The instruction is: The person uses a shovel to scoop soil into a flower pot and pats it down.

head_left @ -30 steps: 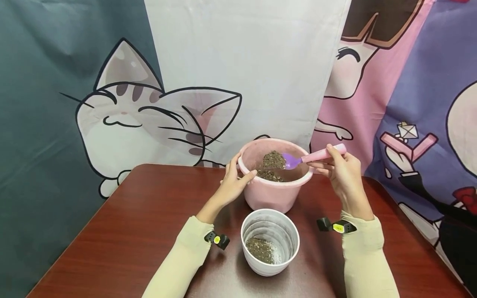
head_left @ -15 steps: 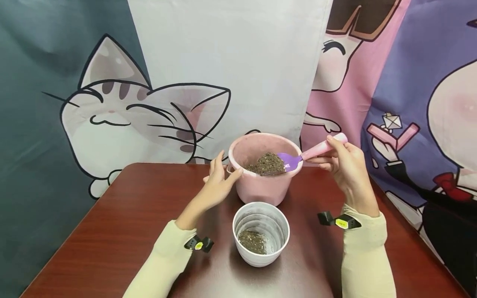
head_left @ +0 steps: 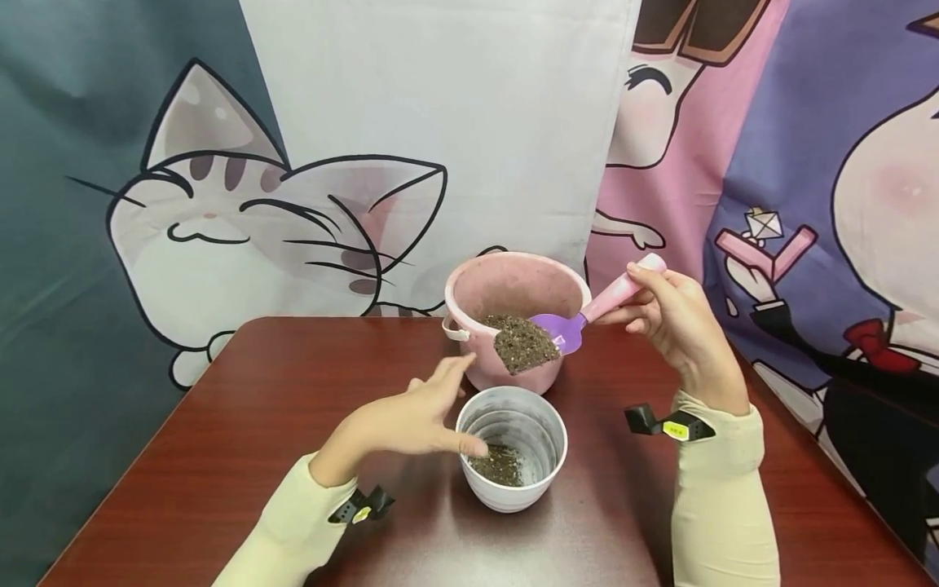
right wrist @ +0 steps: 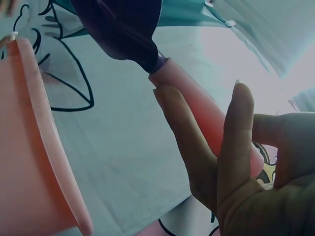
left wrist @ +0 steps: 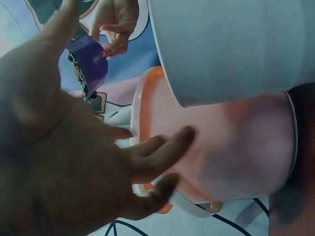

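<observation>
Only the head view shows the soil inside the white pot; the left wrist view gives just its outer wall. The pot stands in front of the pink bucket, which sits near the table's far edge. The purple trowel, heaped with soil, is raised before the bucket, its handle pinched by the right hand; the right wrist view shows a finger along that handle. The left hand is spread, holding nothing. The yellow wrist label is illegible.
</observation>
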`<action>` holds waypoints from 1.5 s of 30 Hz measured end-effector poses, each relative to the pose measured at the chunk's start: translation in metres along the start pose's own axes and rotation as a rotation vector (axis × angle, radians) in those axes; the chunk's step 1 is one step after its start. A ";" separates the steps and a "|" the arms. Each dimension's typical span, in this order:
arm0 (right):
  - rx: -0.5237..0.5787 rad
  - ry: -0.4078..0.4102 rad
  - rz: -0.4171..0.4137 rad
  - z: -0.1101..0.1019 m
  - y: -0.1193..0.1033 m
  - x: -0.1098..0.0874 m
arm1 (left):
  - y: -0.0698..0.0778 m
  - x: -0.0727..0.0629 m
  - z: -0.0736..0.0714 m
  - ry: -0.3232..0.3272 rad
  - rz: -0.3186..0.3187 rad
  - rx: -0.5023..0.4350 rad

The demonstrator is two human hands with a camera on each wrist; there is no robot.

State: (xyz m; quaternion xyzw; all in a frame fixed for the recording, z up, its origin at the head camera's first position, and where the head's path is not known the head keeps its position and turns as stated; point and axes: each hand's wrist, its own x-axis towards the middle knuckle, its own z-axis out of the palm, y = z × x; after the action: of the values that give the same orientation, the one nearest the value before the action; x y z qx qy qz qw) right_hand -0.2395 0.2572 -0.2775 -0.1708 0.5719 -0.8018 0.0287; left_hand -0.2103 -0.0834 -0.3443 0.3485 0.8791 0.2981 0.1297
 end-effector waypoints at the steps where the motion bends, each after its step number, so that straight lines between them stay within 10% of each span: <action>1: -0.009 0.005 0.010 0.000 0.000 0.000 | 0.001 0.000 0.001 -0.044 0.001 0.021; 7: -0.038 0.008 0.060 -0.001 0.000 -0.003 | 0.002 0.002 0.006 -0.173 0.039 0.138; 28: -0.325 -0.083 0.139 0.007 0.012 -0.005 | 0.000 0.000 0.011 -0.199 -0.012 0.215; 45: -0.569 -0.151 -0.015 0.026 0.012 -0.008 | -0.001 0.002 0.011 -0.191 -0.012 0.226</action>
State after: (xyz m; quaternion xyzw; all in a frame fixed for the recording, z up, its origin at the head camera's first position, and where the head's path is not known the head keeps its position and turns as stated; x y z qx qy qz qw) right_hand -0.2259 0.2310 -0.2828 -0.2353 0.7689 -0.5943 0.0161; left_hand -0.2076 -0.0779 -0.3541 0.3825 0.8928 0.1618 0.1745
